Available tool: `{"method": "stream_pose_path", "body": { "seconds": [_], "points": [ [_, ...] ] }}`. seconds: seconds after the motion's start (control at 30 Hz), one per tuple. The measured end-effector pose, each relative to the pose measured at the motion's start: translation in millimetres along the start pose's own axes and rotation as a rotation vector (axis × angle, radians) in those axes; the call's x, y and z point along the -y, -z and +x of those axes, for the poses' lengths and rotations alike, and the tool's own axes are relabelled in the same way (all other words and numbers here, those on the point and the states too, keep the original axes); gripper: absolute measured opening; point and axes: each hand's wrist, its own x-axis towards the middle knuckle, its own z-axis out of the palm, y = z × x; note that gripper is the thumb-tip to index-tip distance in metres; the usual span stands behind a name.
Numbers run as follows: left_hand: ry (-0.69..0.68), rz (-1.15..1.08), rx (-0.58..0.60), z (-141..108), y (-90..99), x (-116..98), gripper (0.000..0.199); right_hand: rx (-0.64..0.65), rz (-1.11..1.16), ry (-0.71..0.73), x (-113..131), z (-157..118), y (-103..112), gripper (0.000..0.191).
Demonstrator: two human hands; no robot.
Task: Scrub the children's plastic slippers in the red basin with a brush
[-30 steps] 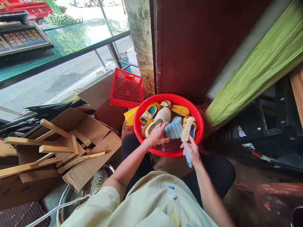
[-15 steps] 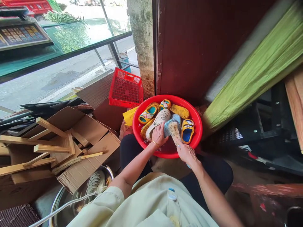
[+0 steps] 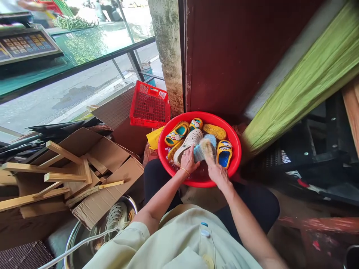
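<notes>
In the head view a red basin (image 3: pixel 238 157) stands between my knees with several clogs in it. My left hand (image 3: pixel 188 160) is closed on the near end of a light blue clog (image 3: pixel 199 152), and its fingers lie against a white clog (image 3: pixel 192 139). My right hand (image 3: pixel 218 173) grips a scrub brush (image 3: pixel 206 147), its pale bristle end over the blue clog and blurred. Around them lie a yellow clog with a teal inside (image 3: pixel 177 134), a yellow clog with a blue inside (image 3: pixel 224 154) and an upturned yellow clog (image 3: pixel 214 130). Some water shows low in the basin.
A red plastic crate (image 3: pixel 150 104) stands behind the basin at left. Cardboard (image 3: pixel 109 190) and wooden stool legs (image 3: pixel 67 177) crowd my left. A metal basin (image 3: pixel 77 239) there holds another white clog (image 3: pixel 116 216). Green cloth (image 3: pixel 297 82) hangs at right beside a dark red panel (image 3: pixel 238 56).
The brush and my right hand have shifted slightly over the blue clog, the bristle end now more blurred. My left hand stays in place. A person's arm has appeared at the upper left.
</notes>
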Motion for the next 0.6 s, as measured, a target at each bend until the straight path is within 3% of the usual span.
{"method": "stream_pose_path", "body": {
  "seconds": [0.13, 0.27, 0.37, 0.6],
  "points": [
    [-0.010, 0.091, 0.028, 4.0, 4.9, -7.6, 0.101, -0.041, 0.070, -0.082, -16.9, 22.8, 20.3, 0.060],
    [-0.045, 0.202, 0.033, 6.6, 6.9, -15.8, 0.088, 0.011, 0.021, 0.026, -2.3, 4.0, 7.3, 0.063],
    [-0.040, 0.248, 0.041, 9.5, 6.2, -21.6, 0.090, 0.058, 0.005, 0.049, 4.9, -5.0, -1.5, 0.064],
    [-0.070, 0.282, 0.094, 13.8, 8.4, -27.3, 0.089, -0.005, 0.055, -0.055, -10.2, 34.2, 19.8, 0.061]
  ]
}}
